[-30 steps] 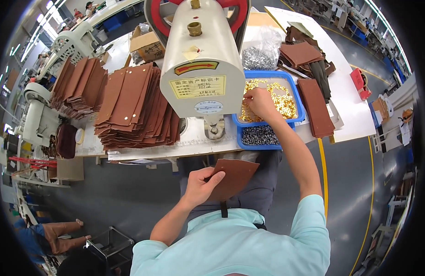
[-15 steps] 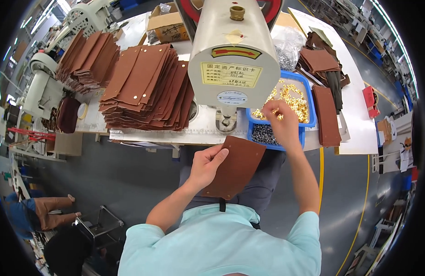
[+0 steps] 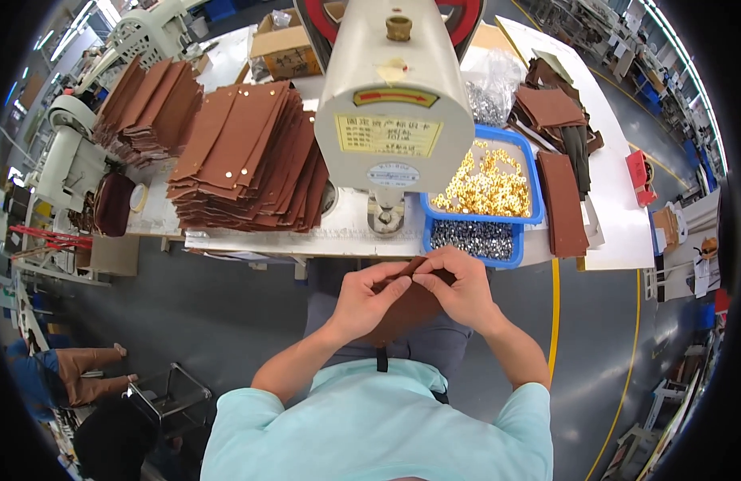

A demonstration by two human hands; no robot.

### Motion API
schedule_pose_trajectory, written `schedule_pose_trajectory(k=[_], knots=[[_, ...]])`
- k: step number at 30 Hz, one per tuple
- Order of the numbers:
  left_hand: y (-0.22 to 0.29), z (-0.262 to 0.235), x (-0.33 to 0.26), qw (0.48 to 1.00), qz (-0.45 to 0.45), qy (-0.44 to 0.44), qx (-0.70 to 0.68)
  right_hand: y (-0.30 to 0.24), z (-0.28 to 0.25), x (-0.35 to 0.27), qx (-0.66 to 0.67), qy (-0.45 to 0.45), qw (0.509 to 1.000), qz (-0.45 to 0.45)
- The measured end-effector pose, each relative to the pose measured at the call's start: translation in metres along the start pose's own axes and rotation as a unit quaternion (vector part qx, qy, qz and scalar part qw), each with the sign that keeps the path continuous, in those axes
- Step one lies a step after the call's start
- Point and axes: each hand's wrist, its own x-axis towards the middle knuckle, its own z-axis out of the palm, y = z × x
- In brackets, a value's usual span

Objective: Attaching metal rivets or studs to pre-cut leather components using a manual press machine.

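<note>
Over my lap, both hands meet at the upper edge of a brown leather panel (image 3: 409,314), which hangs down from them and is bent at that edge. My left hand (image 3: 369,298) pinches it between thumb and fingers. Closed on the same edge, my right hand (image 3: 462,290) touches thumb tips with the left; any small part between those fingertips is hidden. Just beyond the right hand stand a blue tray (image 3: 534,188) of gold-coloured metal fasteners (image 3: 484,180) and, under its near side, a blue tray (image 3: 515,248) of dark silvery ones (image 3: 470,237). A pale press machine (image 3: 396,88) rises ahead.
A tall stack of brown leather panels (image 3: 234,160) lies left of the machine, another pile (image 3: 150,104) farther left. More brown panels (image 3: 561,204) lie right of the trays. A cardboard box (image 3: 286,52) sits behind. The white table's front edge (image 3: 282,244) runs beyond my hands.
My right hand has come from above the gold fasteners back to the leather panel and closed on its upper edge beside my left hand. That edge is now bent.
</note>
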Motion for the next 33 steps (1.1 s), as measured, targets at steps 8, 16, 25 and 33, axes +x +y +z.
schedule_pose_trajectory(k=[8, 16, 25, 33], knots=[[-0.001, -0.003, -0.004, 0.994, 0.005, 0.001, 0.110, -0.002, 0.002, -0.006, 0.057, 0.013, 0.989, 0.137], [-0.006, -0.016, -0.007, 0.994, 0.030, 0.012, 0.101, 0.069, -0.032, 0.002, -0.345, -0.016, 0.938, 0.014], [-0.017, -0.017, -0.010, 0.996, 0.017, -0.031, 0.088, 0.110, -0.024, 0.005, -0.412, -0.049, 0.908, 0.051], [-0.003, -0.019, -0.010, 0.994, 0.007, -0.033, 0.107, 0.096, -0.024, 0.006, -0.398, -0.014, 0.915, 0.066]])
